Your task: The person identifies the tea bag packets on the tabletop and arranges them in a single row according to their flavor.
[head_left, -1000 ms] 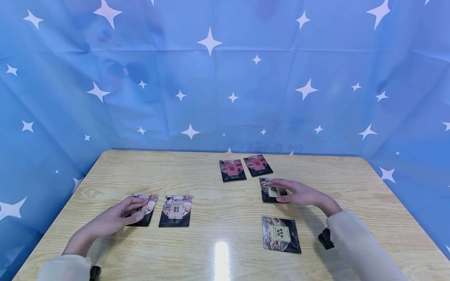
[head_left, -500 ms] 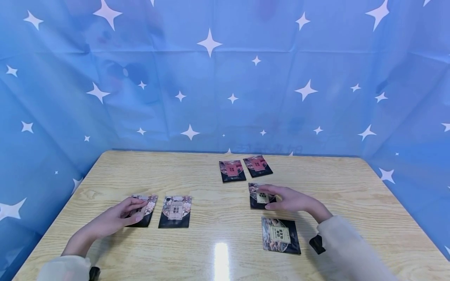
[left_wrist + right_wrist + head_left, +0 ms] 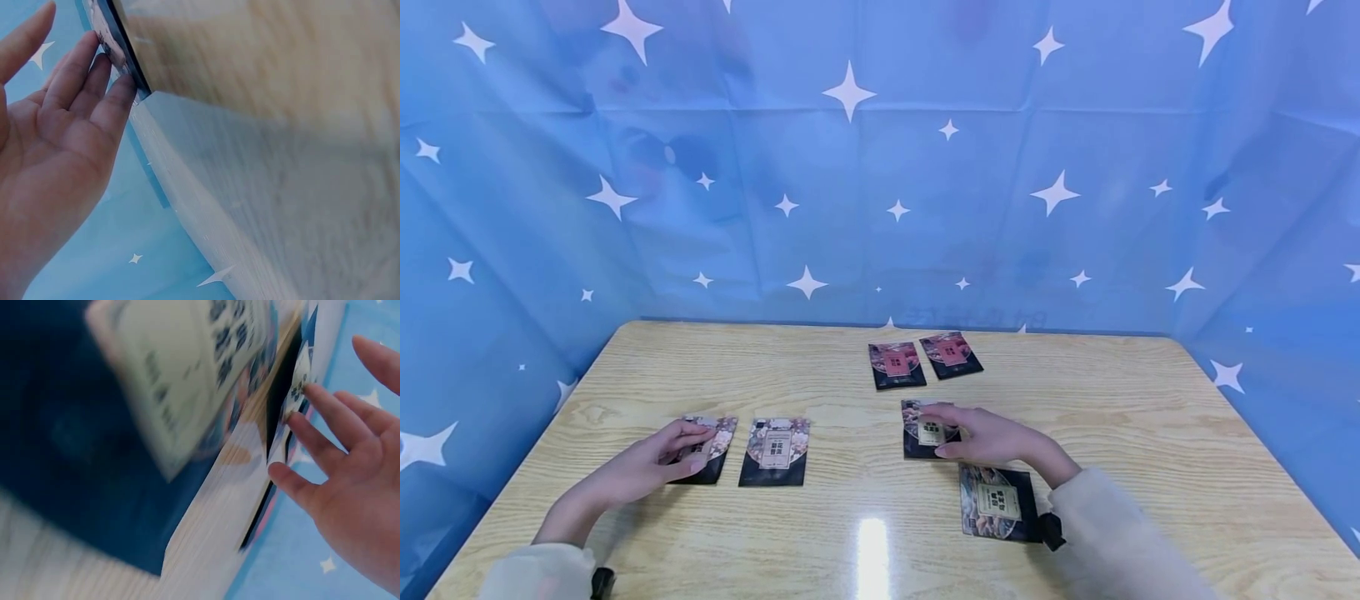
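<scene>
On the left of the table, my left hand [image 3: 636,473] rests its fingertips on a flat flower-print tea sachet [image 3: 723,437]. A matching sachet [image 3: 775,471] lies just right of it. My right hand [image 3: 996,437] presses its fingertips on a dark sachet with a cream label [image 3: 913,442], partly covering it. The right wrist view shows that hand's fingers [image 3: 322,447] fairly straight against the sachet [image 3: 298,387], thumb apart. A second cream-label sachet [image 3: 992,500] lies turned sideways below the right forearm. In the left wrist view, extended fingers [image 3: 72,75] touch the sachet's face [image 3: 107,34].
Two dark sachets with red labels, one [image 3: 897,367] straighter and one [image 3: 952,356] tilted, lie near the table's far edge. A blue star-print cloth [image 3: 880,208] hangs behind the wooden table [image 3: 812,542]. The black device [image 3: 1051,531] on the right wrist is beside the sideways sachet.
My right hand has slid its sachet leftward and slightly nearer, from right of the red-label sachets to below them. The left hand and the other sachets have stayed put.
</scene>
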`<state>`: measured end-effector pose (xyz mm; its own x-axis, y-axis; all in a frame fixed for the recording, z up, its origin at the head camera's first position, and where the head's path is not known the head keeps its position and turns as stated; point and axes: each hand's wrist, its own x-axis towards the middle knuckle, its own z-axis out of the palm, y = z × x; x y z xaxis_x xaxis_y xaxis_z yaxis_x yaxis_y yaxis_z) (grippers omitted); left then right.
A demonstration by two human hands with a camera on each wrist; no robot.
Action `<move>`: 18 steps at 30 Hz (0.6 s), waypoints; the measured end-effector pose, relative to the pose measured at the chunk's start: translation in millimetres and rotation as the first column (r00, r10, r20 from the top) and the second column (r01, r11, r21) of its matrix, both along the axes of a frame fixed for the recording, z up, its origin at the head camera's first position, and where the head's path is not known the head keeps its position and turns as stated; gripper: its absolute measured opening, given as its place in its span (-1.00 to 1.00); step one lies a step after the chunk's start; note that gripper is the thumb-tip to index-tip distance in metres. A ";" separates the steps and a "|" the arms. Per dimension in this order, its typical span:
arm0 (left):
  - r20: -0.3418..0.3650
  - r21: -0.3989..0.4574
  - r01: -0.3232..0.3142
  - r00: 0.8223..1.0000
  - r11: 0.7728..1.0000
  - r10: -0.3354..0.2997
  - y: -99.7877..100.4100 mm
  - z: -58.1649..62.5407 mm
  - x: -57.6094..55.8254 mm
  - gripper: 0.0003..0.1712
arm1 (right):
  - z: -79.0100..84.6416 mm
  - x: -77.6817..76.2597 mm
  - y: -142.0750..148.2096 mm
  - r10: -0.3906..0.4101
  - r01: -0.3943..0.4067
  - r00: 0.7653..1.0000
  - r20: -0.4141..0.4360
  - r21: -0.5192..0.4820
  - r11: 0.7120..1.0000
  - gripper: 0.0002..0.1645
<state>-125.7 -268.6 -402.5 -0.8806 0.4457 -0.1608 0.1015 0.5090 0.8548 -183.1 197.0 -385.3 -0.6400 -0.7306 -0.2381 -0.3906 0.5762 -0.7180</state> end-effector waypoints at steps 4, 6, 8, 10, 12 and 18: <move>0.002 -0.001 0.000 1.000 1.000 0.000 -0.2 0.6 0.3 -0.47 | -0.5 2.0 -11.0 0.023 -0.023 1.000 0.006 -0.011 1.000 -0.29; 0.004 -0.001 0.000 1.000 1.000 0.000 -0.2 1.0 0.2 -0.47 | -1.3 2.9 -16.6 0.033 -0.033 0.999 0.015 -0.025 0.999 -0.28; 0.003 -0.001 0.001 1.000 1.000 -0.001 -0.3 1.0 0.3 -0.47 | -2.0 3.9 -22.7 0.045 -0.044 0.999 0.018 -0.036 0.998 -0.26; 0.000 0.001 0.002 1.000 1.000 -0.002 -0.1 1.2 0.4 -0.47 | -2.6 5.5 -29.4 0.050 -0.049 0.999 0.018 -0.038 0.998 -0.25; 0.000 0.004 0.001 1.000 1.000 -0.001 0.1 1.2 0.5 -0.48 | -3.0 7.3 -36.6 0.057 -0.056 0.998 0.013 -0.034 0.998 -0.25; -0.005 -0.001 -0.001 1.000 1.000 0.001 -0.3 1.0 0.5 -0.50 | -4.2 13.1 -55.8 0.095 -0.095 0.995 -0.002 -0.033 0.995 -0.23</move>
